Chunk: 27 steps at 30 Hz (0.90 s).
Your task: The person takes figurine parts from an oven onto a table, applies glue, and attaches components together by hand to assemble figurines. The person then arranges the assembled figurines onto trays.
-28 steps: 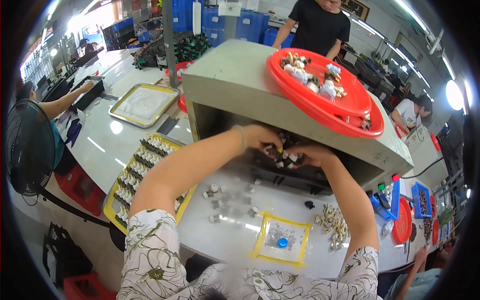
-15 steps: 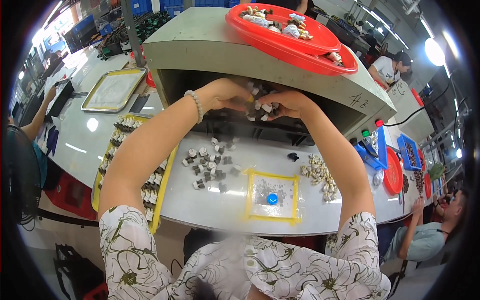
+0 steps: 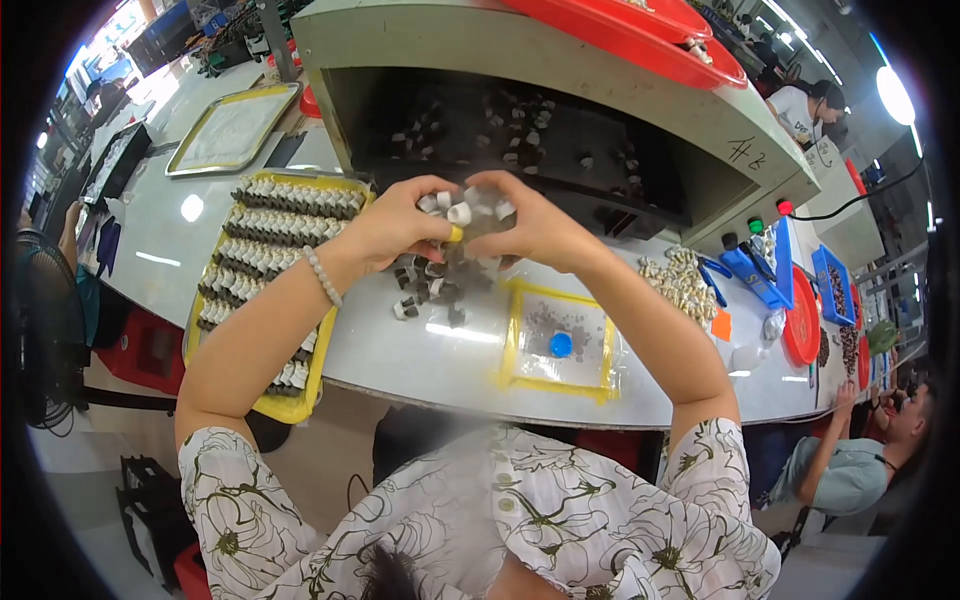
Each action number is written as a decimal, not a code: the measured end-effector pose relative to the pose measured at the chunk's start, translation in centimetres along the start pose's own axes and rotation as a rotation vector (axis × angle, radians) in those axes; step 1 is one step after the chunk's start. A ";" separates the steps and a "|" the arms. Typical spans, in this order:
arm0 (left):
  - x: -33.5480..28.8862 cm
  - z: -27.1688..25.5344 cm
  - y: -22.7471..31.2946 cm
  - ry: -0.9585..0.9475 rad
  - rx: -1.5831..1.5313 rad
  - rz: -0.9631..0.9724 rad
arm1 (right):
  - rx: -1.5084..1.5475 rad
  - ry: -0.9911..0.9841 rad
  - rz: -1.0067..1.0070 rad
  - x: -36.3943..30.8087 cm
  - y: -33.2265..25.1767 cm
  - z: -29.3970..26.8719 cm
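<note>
My left hand [image 3: 400, 225] and my right hand [image 3: 535, 230] cup a cluster of small white and dark-grey parts [image 3: 459, 214] between them. They are over the white table, in front of the opening of a beige metal box [image 3: 420, 45]. A yellow cover sits on my left thumb, and a beaded bracelet is on that wrist. More of these parts [image 3: 405, 308] lie loose on the table just beneath my hands, partly hidden. Inside the dark opening, similar parts [image 3: 525, 135] are scattered on a black surface. Motion blurs the held cluster.
Left stands a yellow-rimmed tray [image 3: 290, 250] of parts in rows. A yellow-taped square [image 3: 515, 350] holding a blue cap [image 3: 561, 344] lies front centre. Cream parts [image 3: 680, 285], blue bins [image 3: 755, 265] and a red tray [image 3: 803, 320] are right; people work nearby.
Both hands have come back from the box's opening toward me, with the parts between them. The view has shifted, showing more of the box's inside and of the left tray.
</note>
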<state>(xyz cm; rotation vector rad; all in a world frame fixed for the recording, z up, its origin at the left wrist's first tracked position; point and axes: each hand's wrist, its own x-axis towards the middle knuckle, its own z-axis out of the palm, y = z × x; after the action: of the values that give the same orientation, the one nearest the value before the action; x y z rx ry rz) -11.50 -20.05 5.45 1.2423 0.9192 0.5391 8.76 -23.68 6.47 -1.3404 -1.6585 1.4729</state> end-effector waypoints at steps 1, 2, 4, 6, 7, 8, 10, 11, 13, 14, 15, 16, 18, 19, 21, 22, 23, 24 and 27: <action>-0.3 -0.1 -0.7 0.015 0.022 -0.047 | 0.017 -0.017 0.003 0.4 0.9 0.6; -0.6 -0.2 -1.5 0.018 0.022 -0.057 | 0.024 -0.022 0.007 0.9 2.0 1.2; -0.5 -0.1 -3.3 0.111 0.070 -0.033 | -0.125 0.007 -0.039 2.1 3.9 1.8; -0.7 -0.1 -3.8 0.090 0.111 -0.034 | -0.172 0.040 -0.057 3.0 5.3 2.1; -1.3 0.1 -3.8 0.112 0.169 0.006 | -0.323 0.096 -0.152 3.4 5.6 2.3; -1.8 0.2 -4.1 0.128 0.223 0.050 | -0.481 0.153 -0.240 3.6 5.8 2.6; -2.2 -0.9 -6.1 0.097 0.273 0.139 | -0.541 0.147 -0.250 3.1 5.0 3.3; -3.0 -0.3 -5.8 0.099 0.297 0.155 | -0.554 0.164 -0.254 2.6 4.9 3.5; -5.3 1.0 -4.9 0.068 0.320 0.172 | -0.589 0.182 -0.285 1.3 4.8 3.7; -6.3 1.2 -5.1 0.143 0.539 0.263 | -0.588 0.193 -0.266 0.5 4.8 3.7; -7.1 1.5 -5.4 0.216 0.756 0.361 | -0.601 0.214 -0.294 -0.6 4.8 3.5; -7.9 2.2 -6.0 0.191 0.749 0.362 | -0.614 0.235 -0.322 -1.6 5.2 3.3; -9.9 3.7 -7.0 0.338 0.932 0.447 | -0.624 0.381 -0.410 -4.5 6.3 1.8; -10.5 4.4 -7.6 0.327 0.927 0.444 | -0.619 0.447 -0.403 -6.0 7.0 0.8; -12.4 5.5 -8.5 0.363 0.746 0.412 | -0.721 0.528 -0.334 -9.4 8.2 -2.2; -12.8 5.5 -9.5 0.367 0.743 0.403 | -0.733 0.581 -0.234 -10.7 8.9 -3.5; -13.1 5.5 -11.1 0.468 0.737 0.442 | -0.741 0.625 -0.143 -11.7 9.7 -4.7; -13.3 5.5 -12.4 0.566 0.729 0.481 | -0.811 0.641 -0.134 -12.7 10.3 -5.6; -12.8 5.9 -13.4 0.601 0.705 0.467 | -0.927 0.610 -0.185 -14.3 11.9 -7.2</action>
<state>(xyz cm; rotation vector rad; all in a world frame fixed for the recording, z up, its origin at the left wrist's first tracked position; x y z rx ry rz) -15.32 -37.07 -3.29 2.0135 1.3980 1.0493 23.97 -34.96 0.03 -1.7674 -1.9910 0.0667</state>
